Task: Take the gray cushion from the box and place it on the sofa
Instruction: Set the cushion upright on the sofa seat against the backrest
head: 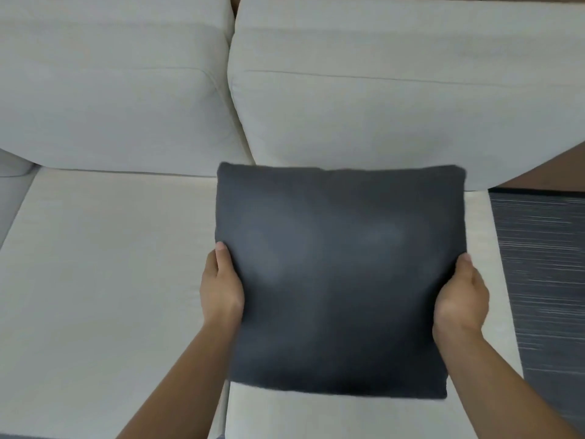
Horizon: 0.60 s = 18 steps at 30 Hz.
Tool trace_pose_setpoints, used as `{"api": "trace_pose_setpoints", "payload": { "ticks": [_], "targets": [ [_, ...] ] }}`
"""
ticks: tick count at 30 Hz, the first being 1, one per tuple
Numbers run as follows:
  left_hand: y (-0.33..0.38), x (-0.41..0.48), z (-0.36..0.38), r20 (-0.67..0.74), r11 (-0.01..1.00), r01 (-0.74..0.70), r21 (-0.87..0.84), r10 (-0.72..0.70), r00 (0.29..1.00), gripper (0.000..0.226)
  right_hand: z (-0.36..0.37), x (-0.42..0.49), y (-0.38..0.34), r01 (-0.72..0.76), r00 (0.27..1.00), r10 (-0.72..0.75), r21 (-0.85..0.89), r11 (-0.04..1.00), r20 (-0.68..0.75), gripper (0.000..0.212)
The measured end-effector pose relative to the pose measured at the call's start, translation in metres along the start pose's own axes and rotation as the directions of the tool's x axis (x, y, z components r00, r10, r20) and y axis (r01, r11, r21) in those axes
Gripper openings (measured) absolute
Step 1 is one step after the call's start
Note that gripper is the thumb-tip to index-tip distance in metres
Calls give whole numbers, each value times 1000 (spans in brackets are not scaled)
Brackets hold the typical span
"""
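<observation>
I hold one dark gray cushion [340, 280] in front of me, square and flat-faced toward me, above the seat of the pale sofa [104, 274]. My left hand [221, 288] grips its left edge, thumb on the front face and the other fingers wrapped behind out of sight. My right hand [460, 299] grips the right edge the same way, thumb tip on the front, the rest hidden behind the fabric. Both hands are closed on the cushion, one at each side, at about mid-height. I cannot tell whether the cushion's lower edge touches the seat or hangs just above it; its outline is a little blurred.

The cushion sits over the seam between the two seat cushions, mostly over the right one [316, 416], and its top edge overlaps the bottom of the right back cushion [395, 106]. I count two back cushions, the left one [110, 90] beside the right with a narrow gap between them. To the right of the sofa lies a dark striped rug [544, 264] on the floor. No box is in view.
</observation>
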<state>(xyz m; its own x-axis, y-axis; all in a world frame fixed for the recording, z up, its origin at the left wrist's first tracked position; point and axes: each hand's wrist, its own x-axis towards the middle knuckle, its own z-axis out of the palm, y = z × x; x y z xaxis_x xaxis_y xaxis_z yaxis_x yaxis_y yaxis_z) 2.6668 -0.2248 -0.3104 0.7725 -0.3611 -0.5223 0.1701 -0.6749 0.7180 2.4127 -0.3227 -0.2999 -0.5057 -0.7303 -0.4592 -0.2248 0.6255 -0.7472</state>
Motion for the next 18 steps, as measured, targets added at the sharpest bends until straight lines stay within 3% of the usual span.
{"api": "trace_pose_setpoints", "payload": {
  "ticks": [7, 18],
  "targets": [
    [62, -8, 22, -77, 955, -246, -168, 236, 969, 45, 3, 14, -41, 95, 993, -74, 268, 959, -88, 40],
    [49, 21, 54, -134, 933, -312, -178, 291, 947, 45, 28, 39, -36, 183, 981, -152, 320, 930, -118, 37]
  ]
}}
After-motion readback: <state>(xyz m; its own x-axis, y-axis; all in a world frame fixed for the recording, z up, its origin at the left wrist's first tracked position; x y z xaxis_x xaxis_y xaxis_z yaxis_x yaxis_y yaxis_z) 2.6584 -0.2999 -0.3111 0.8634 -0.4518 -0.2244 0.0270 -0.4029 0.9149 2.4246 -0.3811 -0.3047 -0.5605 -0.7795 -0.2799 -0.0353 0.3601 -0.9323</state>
